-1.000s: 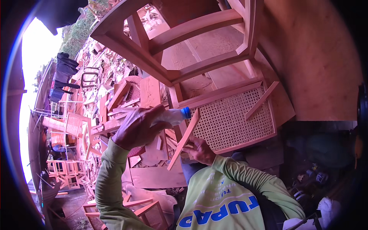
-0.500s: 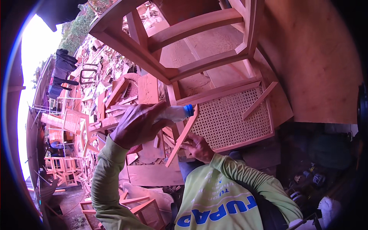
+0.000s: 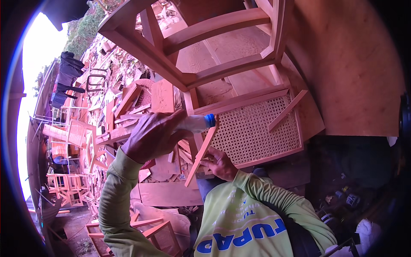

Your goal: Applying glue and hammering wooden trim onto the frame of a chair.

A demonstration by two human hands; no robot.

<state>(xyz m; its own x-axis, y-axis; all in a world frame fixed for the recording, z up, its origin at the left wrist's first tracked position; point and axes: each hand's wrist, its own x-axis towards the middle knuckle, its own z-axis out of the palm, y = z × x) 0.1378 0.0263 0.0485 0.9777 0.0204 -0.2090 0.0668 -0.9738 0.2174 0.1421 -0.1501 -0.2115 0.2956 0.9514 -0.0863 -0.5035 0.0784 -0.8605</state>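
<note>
- From where I stand, the left hand [image 3: 152,136], left of the frame's centre, has its grip wrapped around a pale bottle [image 3: 192,124], whose blue cap [image 3: 210,120] points to the right.
- The right hand [image 3: 222,166], just below centre, pinches a thin wooden slat [image 3: 200,158] between thumb and fingers. The slat slants from lower left to upper right, its top end next to the cap; I can't tell whether the two touch.
- Beyond that slat, right of centre, sits a caned panel [image 3: 252,128] edged in wood. A second slat [image 3: 287,111] lies aslant across its right part, apart from both hands.
- A bare chair frame [image 3: 218,34] fills the upper middle of the frame, and a heap of offcuts [image 3: 128,100] spreads through the upper left.
- The step in hand, as I judge it, is working the bottle's capped end against the tip of the held slat, perhaps to put something on it; no liquid or bead shows from here.
- To my eye, the next move calls for the right grip to keep the slat firm while the left steers the cap along the narrow wood, with pressure light enough not to knock it aside.
</note>
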